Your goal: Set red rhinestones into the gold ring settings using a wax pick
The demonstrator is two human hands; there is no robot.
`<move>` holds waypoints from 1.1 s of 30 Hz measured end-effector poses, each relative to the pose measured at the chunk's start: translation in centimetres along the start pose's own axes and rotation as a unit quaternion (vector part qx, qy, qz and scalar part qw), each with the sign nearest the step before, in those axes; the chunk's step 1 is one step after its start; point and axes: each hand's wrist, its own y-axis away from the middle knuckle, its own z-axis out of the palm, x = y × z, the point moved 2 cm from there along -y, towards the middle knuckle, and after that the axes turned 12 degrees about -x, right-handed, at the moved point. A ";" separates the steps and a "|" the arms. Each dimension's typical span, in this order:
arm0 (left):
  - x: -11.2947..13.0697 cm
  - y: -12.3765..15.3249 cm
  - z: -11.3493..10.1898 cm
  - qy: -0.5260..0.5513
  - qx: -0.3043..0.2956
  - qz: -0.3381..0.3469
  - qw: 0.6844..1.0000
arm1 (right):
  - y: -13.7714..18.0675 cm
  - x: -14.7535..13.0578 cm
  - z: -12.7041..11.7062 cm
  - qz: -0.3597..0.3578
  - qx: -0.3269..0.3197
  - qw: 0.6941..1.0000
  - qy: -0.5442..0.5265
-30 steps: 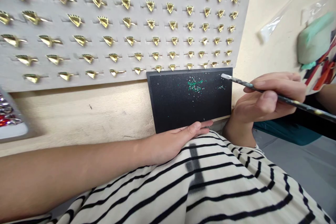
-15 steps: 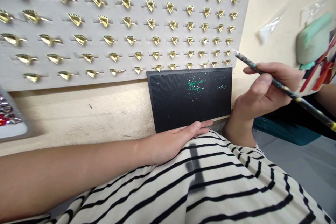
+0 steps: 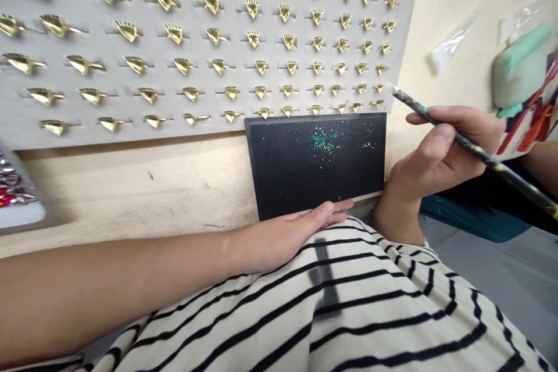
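My right hand (image 3: 440, 148) pinches a dark, speckled pencil (image 3: 479, 154) with a pale tip. That tip points up and left, by the lower right corner of a grey foam board (image 3: 174, 93). Rows of gold-coloured rings (image 3: 260, 92) with triangular heads stand in the board's slits. Below the board lies a black ribbed tray (image 3: 288, 180). Tiny green and clear stones (image 3: 325, 140) are scattered over its upper part. My left hand (image 3: 300, 226) rests along the tray's near edge, fingers stretched out, holding nothing; part of it lies against the striped shirt.
A container of red and clear shiny stones (image 3: 15, 186) sits at the left edge. On the right are a small clear plastic bag (image 3: 451, 49), a pale green pouch-like item (image 3: 518, 70) and red-handled tools (image 3: 538, 122). Another person's arm (image 3: 543, 163) shows at the right edge.
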 end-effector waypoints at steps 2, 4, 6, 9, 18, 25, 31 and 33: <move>0.1 0.1 0.0 0.002 -0.009 0.006 1.000 | 0.0 0.1 -0.1 -0.015 0.021 0.999 -0.024; 0.0 0.0 0.0 0.000 -0.009 0.009 1.000 | 0.1 0.3 -0.1 -0.050 0.024 0.997 -0.049; -0.2 -0.1 0.0 -0.003 0.000 0.008 1.000 | 0.1 0.5 -0.1 -0.099 0.014 0.993 -0.064; -0.3 -0.2 0.1 -0.002 0.008 0.010 1.000 | 0.2 0.8 0.0 -0.144 -0.012 0.987 -0.066; -0.4 -0.3 0.0 -0.003 0.012 0.012 1.000 | 0.3 0.7 0.1 -0.142 -0.049 0.986 -0.073; 0.0 0.1 -0.1 -0.007 -0.019 0.019 1.000 | 0.4 0.7 0.2 -0.145 -0.052 0.985 -0.075; 0.1 0.2 -0.1 0.000 -0.021 0.019 1.000 | 0.3 0.8 0.2 -0.136 -0.036 0.987 -0.074; 0.1 0.2 -0.1 0.004 -0.017 0.017 1.000 | 0.3 0.9 0.2 -0.137 -0.035 0.987 -0.071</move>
